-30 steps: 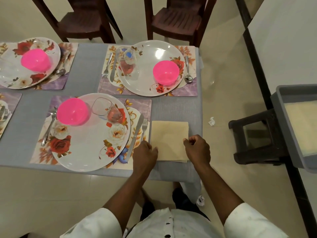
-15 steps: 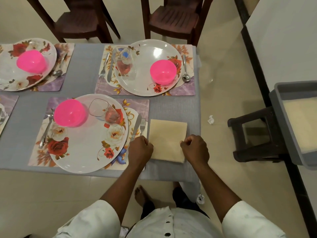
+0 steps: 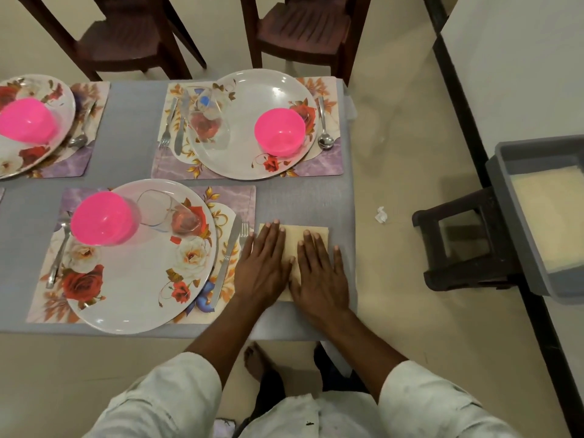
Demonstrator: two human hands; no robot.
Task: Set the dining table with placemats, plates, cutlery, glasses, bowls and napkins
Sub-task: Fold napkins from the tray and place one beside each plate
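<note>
Left hand: my left hand lies flat, fingers straight, pressing the napkin; grip released.
Right hand: my right hand lies flat beside it on the same napkin; grip released.
Napkin: the beige napkin sits on the grey desk, just right of the near placemat, beside its fork and knife.

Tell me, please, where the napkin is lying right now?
In the head view the napkin lies flat on the table's near right corner, just right of the nearest placemat, under both hands.
</note>
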